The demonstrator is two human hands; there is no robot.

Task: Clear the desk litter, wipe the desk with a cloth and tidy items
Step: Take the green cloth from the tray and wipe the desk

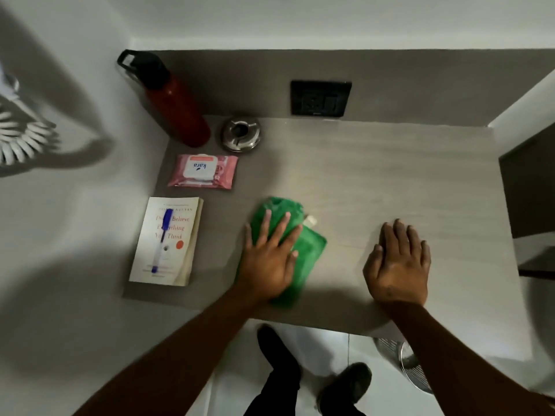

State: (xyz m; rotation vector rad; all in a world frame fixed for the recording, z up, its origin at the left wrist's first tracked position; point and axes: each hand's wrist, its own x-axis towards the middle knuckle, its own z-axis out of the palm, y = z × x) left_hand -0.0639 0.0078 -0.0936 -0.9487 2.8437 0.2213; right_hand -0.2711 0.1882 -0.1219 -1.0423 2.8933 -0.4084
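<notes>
Flat on the table (390, 175), near its front edge, lies the green cloth (306, 250), its long axis running from near-left to far-right. Over it presses the left hand (268, 265), fingers (283, 226) spread open and reaching toward the cloth's far end. Well apart to the right, the right hand (396, 265) rests palm-down on bare table, fingers together, gripping nothing.
</notes>
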